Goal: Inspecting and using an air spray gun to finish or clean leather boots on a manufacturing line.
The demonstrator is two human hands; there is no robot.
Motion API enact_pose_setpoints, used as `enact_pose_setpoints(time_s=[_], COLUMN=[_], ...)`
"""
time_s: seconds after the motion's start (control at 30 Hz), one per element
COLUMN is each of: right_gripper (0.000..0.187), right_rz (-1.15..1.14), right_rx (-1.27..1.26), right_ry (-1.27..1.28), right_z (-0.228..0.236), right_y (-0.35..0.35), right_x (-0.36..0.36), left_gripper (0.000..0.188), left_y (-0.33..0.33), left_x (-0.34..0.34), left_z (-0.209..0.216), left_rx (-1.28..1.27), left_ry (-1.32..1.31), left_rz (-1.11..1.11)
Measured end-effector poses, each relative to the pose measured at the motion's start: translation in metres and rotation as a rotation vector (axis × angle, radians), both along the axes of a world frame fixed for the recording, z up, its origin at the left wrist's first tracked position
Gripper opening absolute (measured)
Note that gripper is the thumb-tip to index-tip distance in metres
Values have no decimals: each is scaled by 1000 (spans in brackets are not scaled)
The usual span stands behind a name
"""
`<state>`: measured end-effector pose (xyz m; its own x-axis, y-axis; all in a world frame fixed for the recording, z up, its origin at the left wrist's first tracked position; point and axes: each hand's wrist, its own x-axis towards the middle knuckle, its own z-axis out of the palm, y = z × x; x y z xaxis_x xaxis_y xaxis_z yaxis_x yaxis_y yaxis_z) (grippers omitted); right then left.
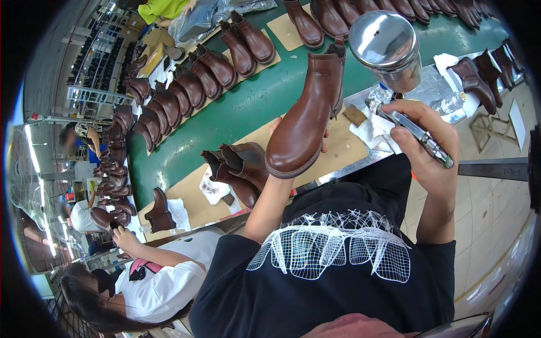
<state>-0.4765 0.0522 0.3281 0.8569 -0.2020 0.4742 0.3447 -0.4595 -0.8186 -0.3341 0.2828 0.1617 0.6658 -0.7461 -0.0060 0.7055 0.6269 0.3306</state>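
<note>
My left hand [275, 125] holds up a brown leather ankle boot [304, 115], its toe pointing toward me. Most of that hand is hidden behind the boot; only some fingertips and the wrist show. In my right hand [431, 135] is a spray gun [414, 130] with a shiny metal cup [389, 53] on it, close to the boot's right side. The fingers wrap round the gun's body. Below the boot lie a white cloth [375, 135] and a small brown block [354, 115]. A pair of brown boots [239, 169] stands left of my left forearm.
Rows of brown boots [197, 81] line the far side of the green table [236, 112], on cardboard strips. A clear plastic bottle [451, 104] lies at the right, beside more boots [476, 81]. A co-worker in white [163, 281] handles a boot at my left.
</note>
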Motion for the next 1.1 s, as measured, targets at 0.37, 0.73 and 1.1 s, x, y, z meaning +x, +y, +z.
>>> enact_pose_setpoints(time_s=[0.37,0.73,1.1], right_gripper=[24,24,28], right_rz=[16,18,-27], right_rx=[-115,255,530], right_ry=[50,233,579], right_z=[-9,-45,-74], right_y=[5,-21,-37], right_x=[-12,-8,13], left_gripper=[65,62,67], left_y=[-2,-11,-65], left_x=[-2,29,187], left_z=[-2,-50,-67], left_rx=[-36,-248,-55], left_ry=[139,291,193], left_rz=[-27,-248,241])
